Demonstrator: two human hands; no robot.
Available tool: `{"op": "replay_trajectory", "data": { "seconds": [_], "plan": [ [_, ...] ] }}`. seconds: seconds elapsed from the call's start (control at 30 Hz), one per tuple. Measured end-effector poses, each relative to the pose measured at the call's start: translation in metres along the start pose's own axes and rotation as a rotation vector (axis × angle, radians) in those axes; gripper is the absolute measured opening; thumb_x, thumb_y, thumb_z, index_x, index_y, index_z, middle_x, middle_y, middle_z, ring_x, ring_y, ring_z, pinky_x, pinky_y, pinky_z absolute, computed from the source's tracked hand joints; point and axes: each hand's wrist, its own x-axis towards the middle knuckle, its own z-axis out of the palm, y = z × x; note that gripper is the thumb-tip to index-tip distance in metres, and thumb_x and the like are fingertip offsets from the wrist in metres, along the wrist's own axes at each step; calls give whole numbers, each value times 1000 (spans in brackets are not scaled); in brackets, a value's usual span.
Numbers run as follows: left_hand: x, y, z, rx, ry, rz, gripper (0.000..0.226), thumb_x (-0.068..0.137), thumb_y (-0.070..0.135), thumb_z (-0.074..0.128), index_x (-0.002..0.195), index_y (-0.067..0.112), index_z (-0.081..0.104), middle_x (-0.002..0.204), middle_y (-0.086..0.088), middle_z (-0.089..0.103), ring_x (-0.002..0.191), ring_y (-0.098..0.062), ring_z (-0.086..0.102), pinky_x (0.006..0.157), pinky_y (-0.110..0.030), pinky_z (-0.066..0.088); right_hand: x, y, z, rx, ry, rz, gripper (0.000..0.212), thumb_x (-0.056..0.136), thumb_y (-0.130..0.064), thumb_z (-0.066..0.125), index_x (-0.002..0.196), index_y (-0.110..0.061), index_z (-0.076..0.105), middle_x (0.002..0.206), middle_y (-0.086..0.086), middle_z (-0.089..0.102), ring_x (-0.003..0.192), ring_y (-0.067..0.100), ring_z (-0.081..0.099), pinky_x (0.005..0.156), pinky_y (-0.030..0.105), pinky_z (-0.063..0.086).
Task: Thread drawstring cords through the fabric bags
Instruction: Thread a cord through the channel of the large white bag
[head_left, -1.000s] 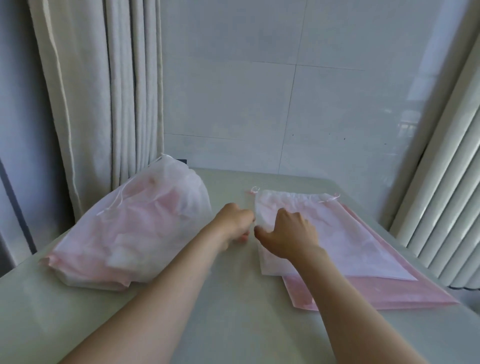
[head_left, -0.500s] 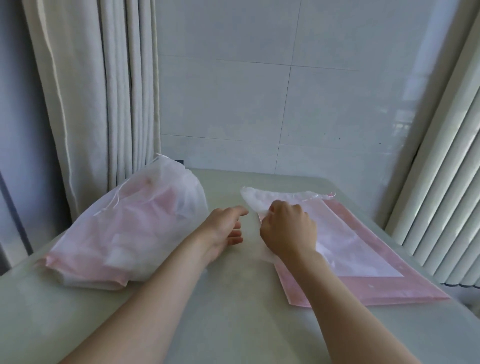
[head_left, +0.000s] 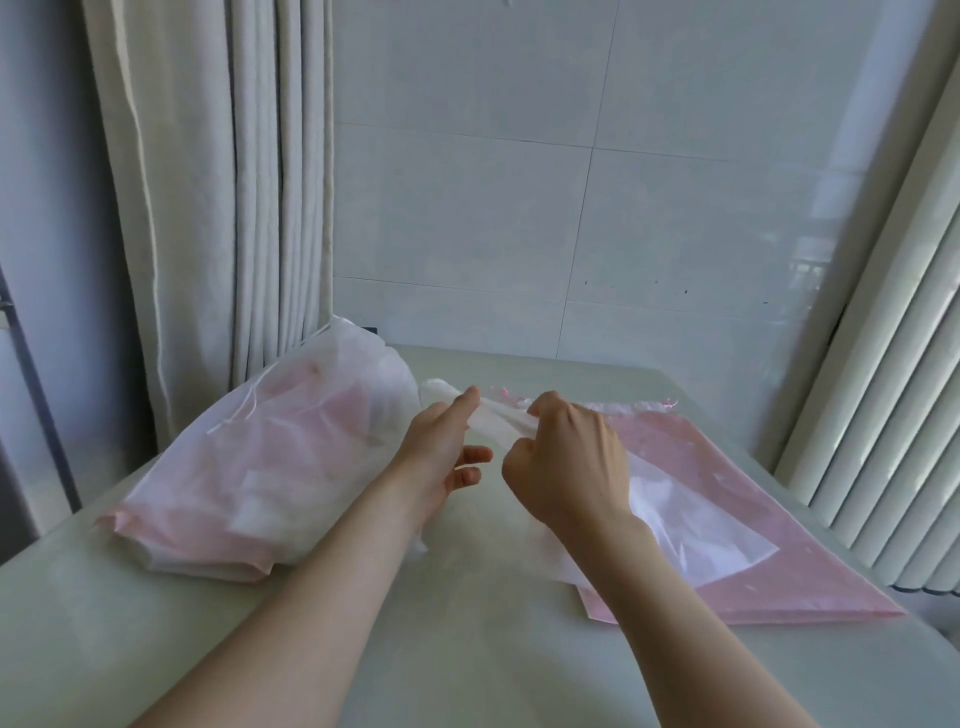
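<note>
A thin white fabric bag (head_left: 691, 525) is partly lifted off a flat stack of pink fabric bags (head_left: 727, 467) at the right of the table. My right hand (head_left: 566, 462) pinches the bag's top hem, bunching it. My left hand (head_left: 447, 447) touches the same hem from the left with thumb and forefinger, the other fingers spread. A small pink cord end (head_left: 506, 395) sticks out at the hem between my hands, and another pink cord end (head_left: 670, 402) shows at the stack's far right corner.
A large translucent white sack (head_left: 260, 467) stuffed with pink and white bags lies at the left of the pale green table (head_left: 441, 623). Cream curtains hang behind it on the left, a tiled wall at the back, and white vertical blinds (head_left: 893, 415) on the right.
The white bag has been pulled left and lifted at its top edge, uncovering the pink stack. Both hands have risen to the hem, which is now bunched between them.
</note>
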Motion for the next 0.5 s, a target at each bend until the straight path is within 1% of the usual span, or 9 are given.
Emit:
{"op": "replay_trajectory", "data": {
  "seconds": [0.07,0.17,0.23,0.3,0.33,0.37,0.43,0.47,0.5],
  "plan": [
    [0,0,-1,37,28,47,13,103,26,58,99,19,67,91,0,66,74,-21,62,55,-29,40,-2,-2,0,28,-153,21,13,70,-15,51,82,-12,53,70,3,53,59,26,47,51,31,34],
    [3,0,-4,223,9,178,16,100,20,55,105,11,67,87,-2,63,78,-18,57,64,-30,39,-4,2,4,84,-336,48,13,66,-18,52,73,-12,43,69,3,45,57,24,39,50,30,30],
    [4,2,-5,378,28,279,23,98,23,56,107,4,64,84,-2,58,78,-17,52,69,-33,39,-3,7,9,108,-410,41,14,64,-18,51,74,-10,46,72,4,48,60,25,42,50,31,32],
    [4,3,-6,501,73,363,20,97,23,58,103,7,68,79,0,62,72,-17,52,69,-33,41,-1,12,14,115,-437,21,19,61,-18,48,77,-10,52,75,4,54,66,27,50,52,34,37],
    [2,4,-6,559,114,405,17,96,21,60,100,9,71,76,3,65,68,-18,53,67,-33,43,0,15,16,119,-440,19,26,60,-18,47,83,-12,58,80,4,58,74,27,55,54,35,42],
    [0,6,-6,610,167,442,15,95,20,62,97,10,73,76,4,69,69,-19,57,67,-34,47,2,18,18,123,-437,17,38,61,-17,47,95,-17,64,87,3,62,83,27,58,58,35,46],
    [-3,9,-6,611,203,493,19,95,24,65,95,6,72,79,-4,74,72,-19,68,69,-36,53,4,23,23,117,-409,10,61,67,-16,53,126,-29,63,102,0,67,97,25,57,66,35,49],
    [-6,11,-5,571,177,501,24,97,26,64,95,3,70,79,-9,74,67,-15,72,66,-37,52,4,23,24,130,-383,6,62,73,-15,56,133,-30,60,106,0,68,99,24,58,69,34,49],
    [-7,14,-2,525,142,507,28,100,27,62,97,0,68,83,-13,73,65,-14,74,63,-38,51,5,23,26,168,-355,0,58,78,-15,58,135,-28,60,108,1,69,101,25,60,73,35,52]
  ]
}}
